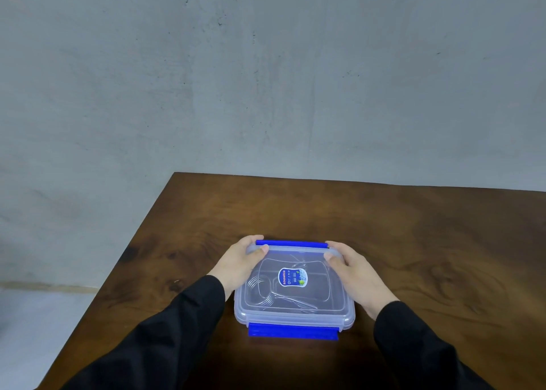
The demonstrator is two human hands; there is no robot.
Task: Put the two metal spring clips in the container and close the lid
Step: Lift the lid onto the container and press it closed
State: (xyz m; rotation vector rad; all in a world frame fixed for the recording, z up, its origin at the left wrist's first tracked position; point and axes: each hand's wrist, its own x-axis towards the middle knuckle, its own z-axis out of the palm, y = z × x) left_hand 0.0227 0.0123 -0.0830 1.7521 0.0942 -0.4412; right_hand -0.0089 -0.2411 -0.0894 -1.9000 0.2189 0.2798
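Both hands, left hand (239, 262) and right hand (354, 268), grip the lid (295, 307) at its far corners; seemingly 2 clips (266, 296) inside, near latch (292, 329) unfastened.

Under your hands the lid (295, 283) is clear, smooth plastic with a soft sheen, and its paper sticker (293, 277) looks glossy. At 12 and 6 o'clock the latches (293, 329) are opaque blue plastic. Thin shiny metal clips (267, 293) show through. The table (413, 242) is dark, polished wood; your sleeves (165, 339) are matt black cloth.
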